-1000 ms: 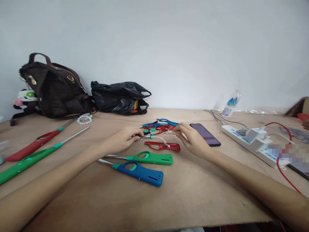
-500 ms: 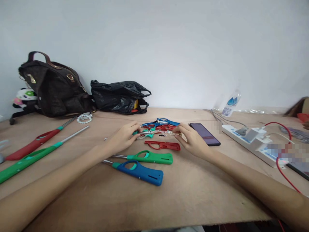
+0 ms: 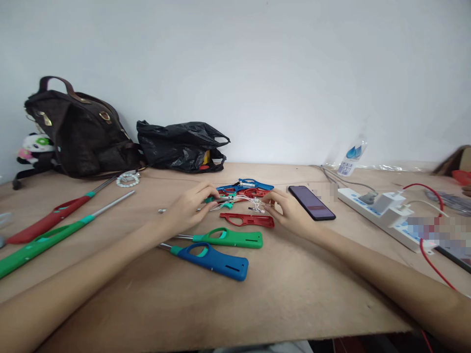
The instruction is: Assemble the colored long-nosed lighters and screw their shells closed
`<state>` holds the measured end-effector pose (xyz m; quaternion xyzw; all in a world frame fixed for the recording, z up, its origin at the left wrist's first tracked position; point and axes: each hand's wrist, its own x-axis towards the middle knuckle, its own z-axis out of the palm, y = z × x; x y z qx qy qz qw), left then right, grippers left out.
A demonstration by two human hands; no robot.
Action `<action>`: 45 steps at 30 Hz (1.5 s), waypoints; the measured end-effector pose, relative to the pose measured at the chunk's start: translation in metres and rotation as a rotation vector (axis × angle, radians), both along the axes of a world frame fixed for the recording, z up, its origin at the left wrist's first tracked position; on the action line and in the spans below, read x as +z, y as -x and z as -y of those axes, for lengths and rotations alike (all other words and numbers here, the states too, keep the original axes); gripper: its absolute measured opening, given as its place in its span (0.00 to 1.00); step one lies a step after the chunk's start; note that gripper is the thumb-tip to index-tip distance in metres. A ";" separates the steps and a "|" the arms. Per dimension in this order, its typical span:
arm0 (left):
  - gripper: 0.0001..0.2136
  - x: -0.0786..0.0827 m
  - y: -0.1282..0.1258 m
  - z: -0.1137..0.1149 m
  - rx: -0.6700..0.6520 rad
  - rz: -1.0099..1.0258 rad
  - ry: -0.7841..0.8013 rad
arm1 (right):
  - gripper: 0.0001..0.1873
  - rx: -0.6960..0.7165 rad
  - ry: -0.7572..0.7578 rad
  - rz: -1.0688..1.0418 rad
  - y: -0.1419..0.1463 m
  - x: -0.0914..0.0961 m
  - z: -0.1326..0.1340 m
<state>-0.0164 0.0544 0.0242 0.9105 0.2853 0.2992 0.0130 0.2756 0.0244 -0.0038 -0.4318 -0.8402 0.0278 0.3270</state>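
My left hand [image 3: 191, 203] is closed in a pinch around one end of a lighter's inner parts, a thin rod with white wires [image 3: 241, 198]. Across from it, my right hand [image 3: 285, 208] pinches a small clear piece at the other end of those wires. The wires sag between both hands above the table. Just below lies a red lighter shell half [image 3: 250, 220], hollow side up. Behind the hands are blue shell parts [image 3: 246, 185] and more red ones [image 3: 253, 193]. Nearer me rest a green lighter [image 3: 231, 239] and a blue lighter [image 3: 217, 261].
On the left lie a red long lighter [image 3: 51, 218], another green one [image 3: 47, 242] and a bead bracelet [image 3: 127, 180]. A dark backpack [image 3: 81, 132] and black plastic bag [image 3: 180, 147] stand behind. To the right are a phone [image 3: 312, 202], bottle [image 3: 353, 154] and power strip [image 3: 382, 220].
My right hand has shifted slightly left, and the white wires now bunch and droop more between the hands. The lighters and shell parts stay in place.
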 end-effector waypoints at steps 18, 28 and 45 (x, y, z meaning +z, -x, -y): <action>0.07 -0.006 0.014 -0.021 -0.120 -0.253 0.069 | 0.10 0.046 0.140 0.234 0.005 -0.004 0.005; 0.08 -0.009 0.015 -0.023 -0.105 -0.268 0.050 | 0.09 -0.053 0.038 0.281 0.006 -0.005 0.007; 0.08 -0.011 0.014 -0.024 -0.104 -0.264 0.052 | 0.11 0.022 0.073 0.439 0.002 -0.005 0.000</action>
